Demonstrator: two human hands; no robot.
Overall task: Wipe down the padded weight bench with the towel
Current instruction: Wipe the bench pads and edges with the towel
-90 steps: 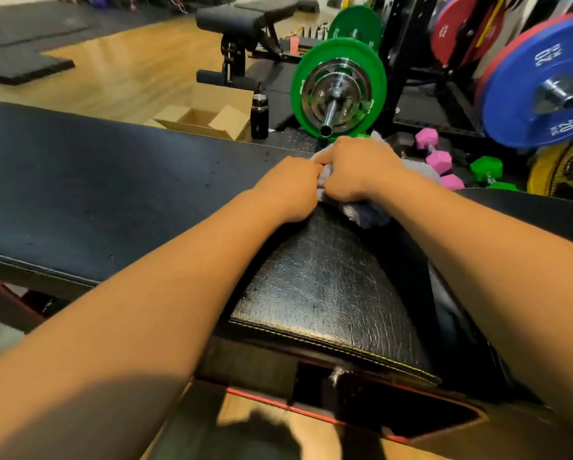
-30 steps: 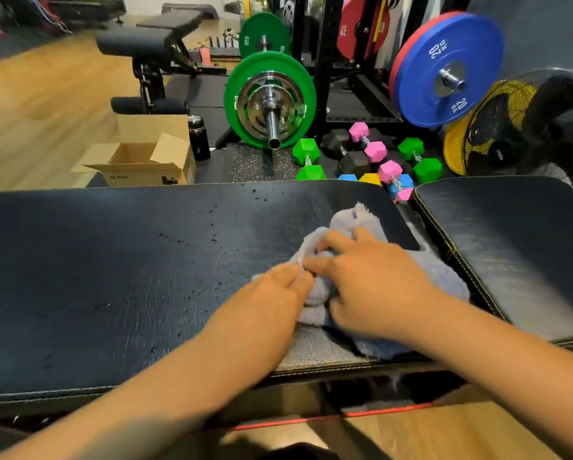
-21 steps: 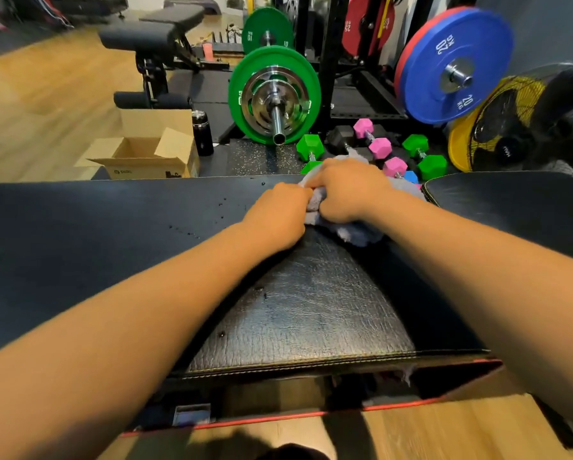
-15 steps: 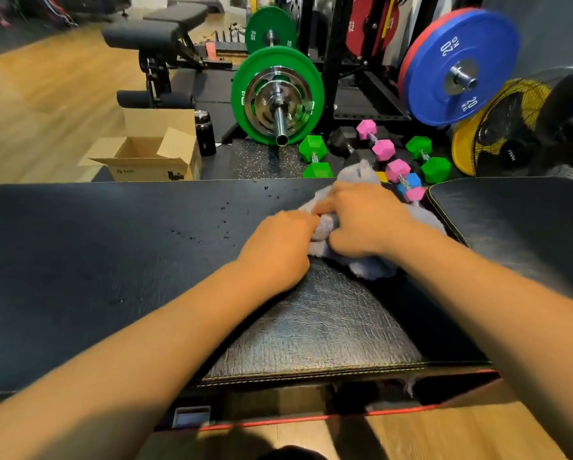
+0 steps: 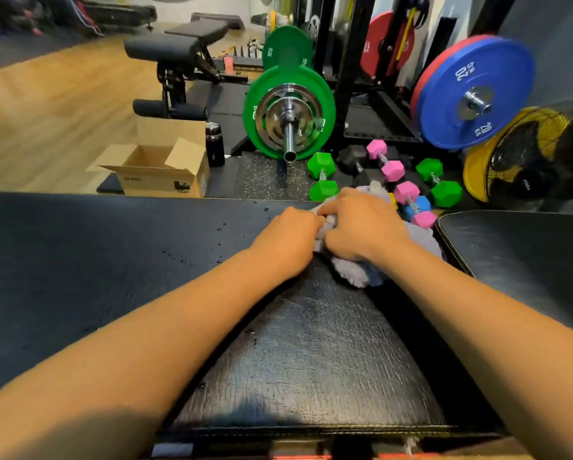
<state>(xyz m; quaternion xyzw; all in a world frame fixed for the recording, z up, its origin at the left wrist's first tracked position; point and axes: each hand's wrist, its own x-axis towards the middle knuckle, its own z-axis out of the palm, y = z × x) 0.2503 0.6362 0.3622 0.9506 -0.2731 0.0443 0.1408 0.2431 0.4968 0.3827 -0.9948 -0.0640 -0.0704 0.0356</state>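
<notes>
A long black padded bench pad (image 5: pixel 89 260) stretches across the view, with water droplets on its surface left of my hands. A grey towel (image 5: pixel 356 272) is bunched near the pad's far right corner. My left hand (image 5: pixel 286 242) and my right hand (image 5: pixel 361 227) press side by side on the towel, fingers curled into the cloth, both arms stretched forward. Most of the towel is hidden under my hands. A second black pad (image 5: pixel 527 260) lies to the right, across a narrow gap.
Beyond the bench sit an open cardboard box (image 5: pixel 159 167), a dark bottle (image 5: pixel 214 144), a barbell with green plates (image 5: pixel 290 117), several coloured dumbbells (image 5: pixel 391 171), a blue plate (image 5: pixel 474 94) and a yellow fan (image 5: pixel 524 161). Another bench (image 5: pixel 178 58) stands further back on the wooden floor.
My hands and the towel slid from the pad's near edge out to its far edge, came back a little, and now sit at the far right corner again.
</notes>
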